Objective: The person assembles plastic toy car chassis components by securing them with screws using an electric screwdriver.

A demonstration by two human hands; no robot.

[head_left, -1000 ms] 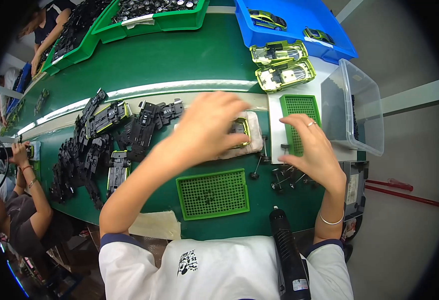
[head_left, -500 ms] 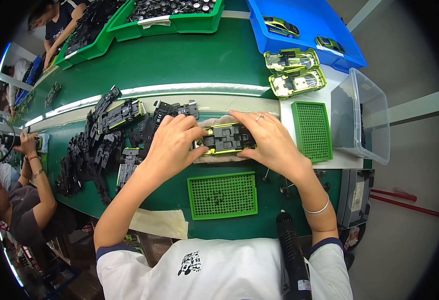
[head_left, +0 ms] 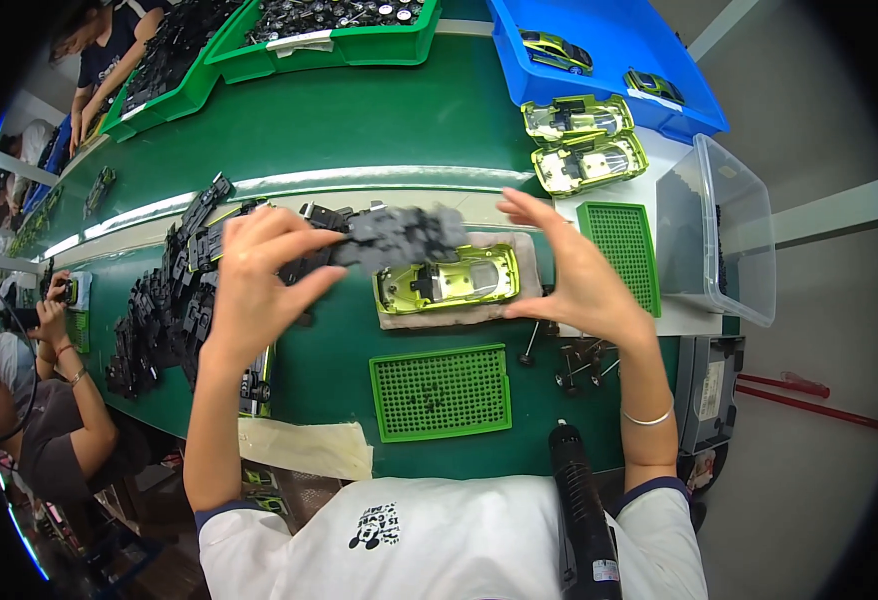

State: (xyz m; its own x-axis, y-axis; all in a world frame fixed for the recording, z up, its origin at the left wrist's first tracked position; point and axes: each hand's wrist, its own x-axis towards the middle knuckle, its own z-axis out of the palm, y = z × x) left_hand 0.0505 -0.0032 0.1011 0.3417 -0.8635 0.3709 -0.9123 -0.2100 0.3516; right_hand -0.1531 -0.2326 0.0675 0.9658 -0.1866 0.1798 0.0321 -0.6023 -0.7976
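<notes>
A black toy car chassis [head_left: 406, 236], smeared by motion, is in the air at the fingertips of my left hand [head_left: 264, 285]. My left index finger meets its left end; the exact grip is blurred. Below it a yellow-green toy car body shell [head_left: 449, 282] lies upside down on a pale pad [head_left: 429, 319], its inside showing. My right hand [head_left: 594, 285] is open at the shell's right end, fingers spread, thumb low by the pad's right edge. A heap of black chassis [head_left: 174, 300] lies to the left, partly behind my left hand and forearm.
A green perforated tray [head_left: 441, 393] with small dark pieces lies in front; another green tray [head_left: 619, 255] lies right. Wheel axles [head_left: 584, 362] are near my right wrist. A black electric screwdriver [head_left: 577, 490] stands close to me. Shells [head_left: 589, 165], a blue bin [head_left: 609, 60] and a clear box [head_left: 734, 235] stand right.
The chassis has come out of the shell, up and to the left, with my left hand. My right hand has let go of the shell and spread open.
</notes>
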